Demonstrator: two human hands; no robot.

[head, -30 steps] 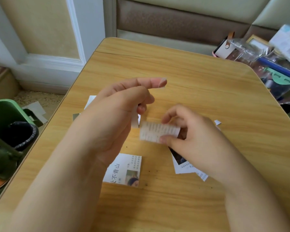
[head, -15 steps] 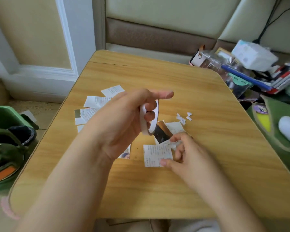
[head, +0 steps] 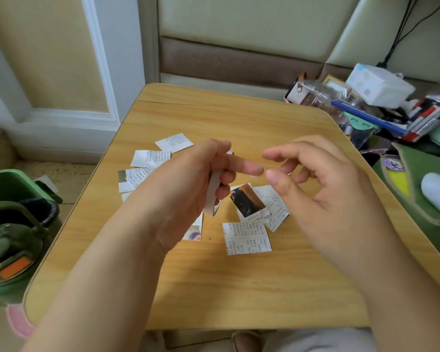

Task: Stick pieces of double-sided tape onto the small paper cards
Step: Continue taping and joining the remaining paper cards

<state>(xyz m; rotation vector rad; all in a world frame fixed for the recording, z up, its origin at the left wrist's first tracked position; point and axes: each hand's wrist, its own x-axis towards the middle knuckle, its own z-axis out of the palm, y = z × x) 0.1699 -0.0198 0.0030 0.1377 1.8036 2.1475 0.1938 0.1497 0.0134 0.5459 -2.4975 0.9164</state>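
1. Head view: the left hand [head: 186, 184] is raised over the light wooden table [head: 239, 280] and grips a white roll of double-sided tape [head: 212, 196], fingers curled through and around it, index finger pointing right.
2. The right hand [head: 313, 184] hovers just right of it with loosely bent fingers, holding nothing; its thumb tip is close to the left index fingertip.
3. Small white paper cards with printed text lie scattered on the table: one [head: 247, 238] near the middle, a photo card [head: 247, 200] overlapping others just beyond it, and several more [head: 150, 158] to the far left.
4. A green bin [head: 13, 184] stands on the floor at left; cluttered boxes and packets [head: 376, 102] sit at far right.
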